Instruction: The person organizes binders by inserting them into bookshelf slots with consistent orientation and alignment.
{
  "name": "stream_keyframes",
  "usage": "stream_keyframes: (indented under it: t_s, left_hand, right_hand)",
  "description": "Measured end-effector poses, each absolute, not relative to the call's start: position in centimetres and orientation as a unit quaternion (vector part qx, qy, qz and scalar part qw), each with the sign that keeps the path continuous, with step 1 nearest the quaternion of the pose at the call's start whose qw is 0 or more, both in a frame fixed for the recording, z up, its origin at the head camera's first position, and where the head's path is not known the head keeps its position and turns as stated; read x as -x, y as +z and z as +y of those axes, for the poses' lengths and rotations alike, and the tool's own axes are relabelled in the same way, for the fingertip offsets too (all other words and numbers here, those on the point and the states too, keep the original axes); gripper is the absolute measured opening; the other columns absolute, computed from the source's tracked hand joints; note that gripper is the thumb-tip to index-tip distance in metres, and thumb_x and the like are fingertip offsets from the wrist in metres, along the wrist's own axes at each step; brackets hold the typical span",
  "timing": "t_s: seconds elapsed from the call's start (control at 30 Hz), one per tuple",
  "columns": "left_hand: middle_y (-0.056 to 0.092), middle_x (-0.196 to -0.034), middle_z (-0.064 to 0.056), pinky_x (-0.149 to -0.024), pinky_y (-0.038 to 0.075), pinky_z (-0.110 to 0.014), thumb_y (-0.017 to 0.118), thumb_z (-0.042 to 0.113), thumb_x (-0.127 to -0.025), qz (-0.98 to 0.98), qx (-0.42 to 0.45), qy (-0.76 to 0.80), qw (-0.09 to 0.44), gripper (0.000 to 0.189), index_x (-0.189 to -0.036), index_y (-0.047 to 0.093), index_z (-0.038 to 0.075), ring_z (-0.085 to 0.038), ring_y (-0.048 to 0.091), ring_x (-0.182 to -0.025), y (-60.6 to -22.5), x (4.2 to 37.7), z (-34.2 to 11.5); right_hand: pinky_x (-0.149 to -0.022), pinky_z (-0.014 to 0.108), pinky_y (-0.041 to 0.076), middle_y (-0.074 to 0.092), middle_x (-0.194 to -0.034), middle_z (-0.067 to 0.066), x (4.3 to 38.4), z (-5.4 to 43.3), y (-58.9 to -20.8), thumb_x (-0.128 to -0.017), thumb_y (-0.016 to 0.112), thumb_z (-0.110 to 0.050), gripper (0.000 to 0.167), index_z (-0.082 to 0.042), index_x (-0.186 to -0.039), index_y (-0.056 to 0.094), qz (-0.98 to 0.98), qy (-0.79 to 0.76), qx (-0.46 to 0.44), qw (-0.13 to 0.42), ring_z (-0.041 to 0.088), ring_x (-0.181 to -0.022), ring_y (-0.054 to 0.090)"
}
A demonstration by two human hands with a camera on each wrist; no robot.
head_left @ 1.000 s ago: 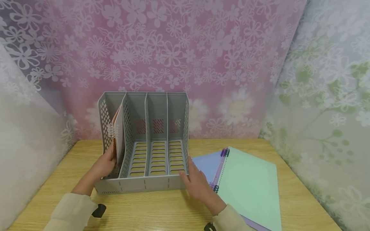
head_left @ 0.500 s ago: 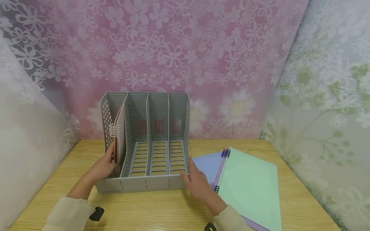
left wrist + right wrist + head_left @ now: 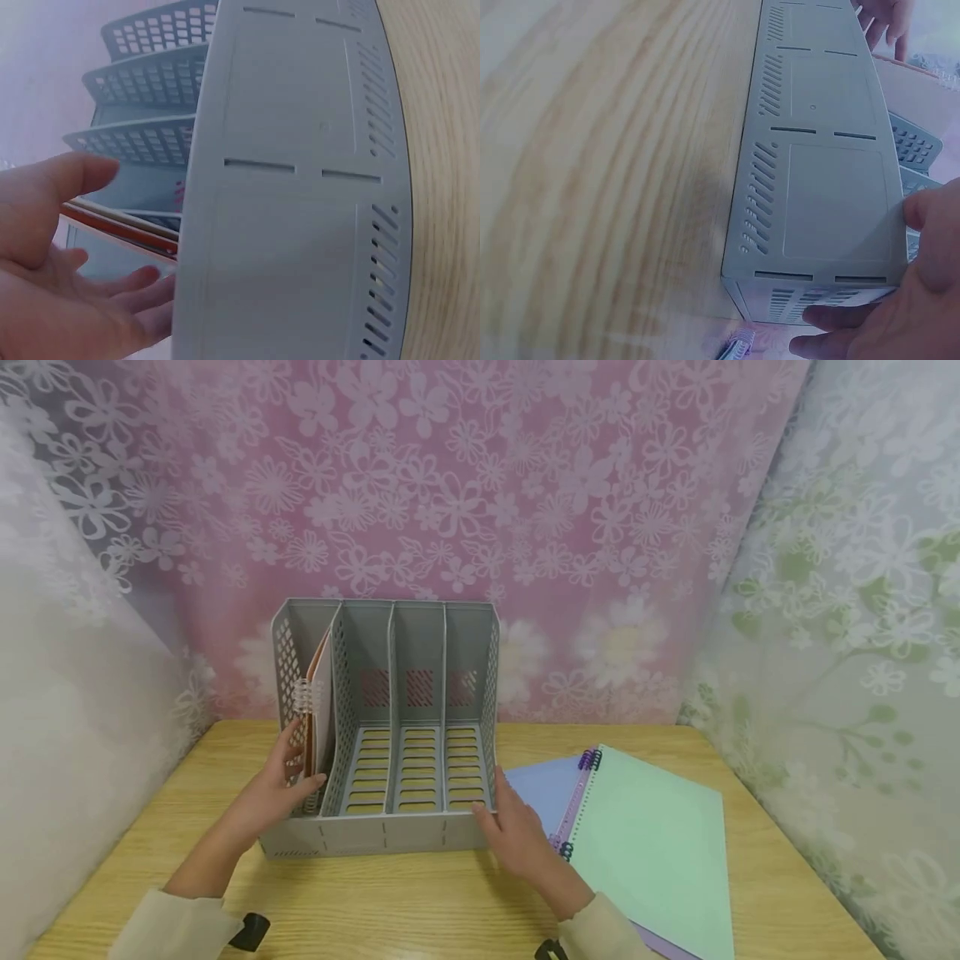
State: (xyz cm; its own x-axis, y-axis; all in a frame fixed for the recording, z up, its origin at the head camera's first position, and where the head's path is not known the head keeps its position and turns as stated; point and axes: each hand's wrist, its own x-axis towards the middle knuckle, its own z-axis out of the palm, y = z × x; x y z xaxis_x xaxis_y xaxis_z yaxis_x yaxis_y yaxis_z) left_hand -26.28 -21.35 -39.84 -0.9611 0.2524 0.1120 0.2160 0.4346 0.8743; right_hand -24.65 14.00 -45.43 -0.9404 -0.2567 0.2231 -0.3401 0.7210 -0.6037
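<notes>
A grey four-compartment file organizer [image 3: 360, 837] stands upright on the table. In its leftmost compartment, spiral notebooks [image 3: 321, 718], one orange-brown and one pale, lean against the divider. My left hand [image 3: 266, 793] is at that compartment's front, thumb and fingers spread on either side of the notebooks. In the left wrist view, a gap shows between the left thumb [image 3: 97, 174] and the notebooks' edges [image 3: 124, 223]. My right hand [image 3: 521, 839] holds the organizer's front right corner, thumb over the front rim and fingers along the outer side wall.
A green spiral notebook [image 3: 652, 843] lies right of the organizer, overlapping a purple one [image 3: 572, 810] and a blue one [image 3: 543, 785]. The wooden table [image 3: 405, 910] ends at a pink floral backdrop [image 3: 585, 527]. Patterned curtains [image 3: 847, 635] hang at both sides.
My left hand has let go of the notebooks, its thumb and fingers now spread apart. The notebooks stay in the leftmost compartment. The right hand keeps its hold on the corner.
</notes>
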Motion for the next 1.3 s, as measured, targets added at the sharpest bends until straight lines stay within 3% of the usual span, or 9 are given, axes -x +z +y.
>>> stream_keyframes:
  t_s: [0.13, 0.4, 0.67, 0.77, 0.9, 1.07, 1.3]
  left_hand:
    - [0.012, -0.15, -0.038, -0.101, 0.031, -0.069, 0.06, 0.026, -0.098, 0.847, -0.103, 0.52, -0.044, 0.092, -0.153, -0.011, 0.009, -0.057, 0.023, -0.133, -39.5, 25.4, -20.9]
    - [0.03, -0.137, -0.03, -0.092, 0.039, -0.057, 0.071, 0.023, -0.09, 0.839, -0.057, 0.48, -0.249, 0.079, -0.144, 0.02, -0.002, -0.046, 0.038, -0.12, -39.7, 24.2, -19.3]
    - [0.038, -0.128, -0.028, -0.084, 0.039, -0.028, 0.072, -0.005, -0.08, 0.772, -0.121, 0.468, -0.413, 0.069, -0.135, 0.03, -0.008, -0.03, 0.045, -0.113, -40.6, 23.7, -17.2]
    - [0.041, -0.127, -0.022, -0.084, 0.038, -0.019, 0.07, -0.011, -0.076, 0.746, -0.155, 0.459, -0.457, 0.068, -0.133, 0.034, -0.007, -0.019, 0.043, -0.114, -41.0, 23.8, -16.4]
    - [0.041, -0.129, -0.016, -0.084, 0.038, -0.018, 0.064, -0.001, -0.082, 0.723, -0.204, 0.446, -0.486, 0.055, -0.129, 0.037, -0.006, -0.01, 0.037, -0.12, -41.4, 23.9, -15.2]
    - [0.042, -0.125, -0.029, -0.082, 0.041, -0.023, 0.055, 0.022, -0.093, 0.707, -0.267, 0.422, -0.501, 0.047, -0.126, 0.038, -0.007, -0.019, 0.041, -0.117, -41.7, 23.9, -13.0]
    - [0.043, -0.128, -0.026, -0.086, 0.045, -0.023, 0.056, 0.024, -0.095, 0.708, -0.322, 0.443, -0.446, 0.046, -0.128, 0.042, -0.006, -0.025, 0.047, -0.113, -41.7, 23.2, -9.8]
  right_hand:
    - [-0.109, 0.066, 0.02, 0.022, -0.155, 0.026, 24.3, 14.8, -45.4, -0.104, 0.04, -0.042, 0.075, 0.004, -0.153, 0.007, -0.92, 0.353, -0.162, 0.046, 0.044, -0.141, 0.023]
    - [-0.113, 0.061, 0.018, 0.018, -0.157, 0.025, 23.2, 17.0, -44.8, -0.101, 0.044, -0.049, 0.082, -0.004, -0.155, 0.003, -0.928, 0.344, -0.136, 0.032, 0.044, -0.142, 0.019]
    - [-0.11, 0.062, 0.025, 0.028, -0.152, 0.028, 21.7, 18.9, -44.5, -0.102, 0.043, -0.046, 0.075, 0.003, -0.153, 0.016, -0.94, 0.304, -0.146, 0.047, 0.046, -0.139, 0.027]
    - [-0.108, 0.062, 0.028, 0.033, -0.149, 0.029, 21.2, 19.8, -44.3, -0.102, 0.043, -0.046, 0.073, 0.003, -0.152, 0.02, -0.945, 0.287, -0.144, 0.056, 0.046, -0.137, 0.031]
    - [-0.108, 0.061, 0.03, 0.035, -0.148, 0.028, 20.8, 20.8, -44.0, -0.101, 0.044, -0.048, 0.074, 0.003, -0.152, 0.022, -0.951, 0.273, -0.134, 0.061, 0.045, -0.136, 0.033]
    - [-0.108, 0.061, 0.03, 0.034, -0.149, 0.028, 20.2, 21.7, -43.4, -0.102, 0.042, -0.048, 0.074, 0.004, -0.151, 0.023, -0.955, 0.267, -0.122, 0.05, 0.045, -0.136, 0.033]
    - [-0.104, 0.062, 0.034, 0.038, -0.147, 0.028, 19.7, 23.2, -42.3, -0.101, 0.045, -0.047, 0.075, 0.005, -0.15, 0.024, -0.96, 0.259, -0.092, 0.045, 0.046, -0.134, 0.037]
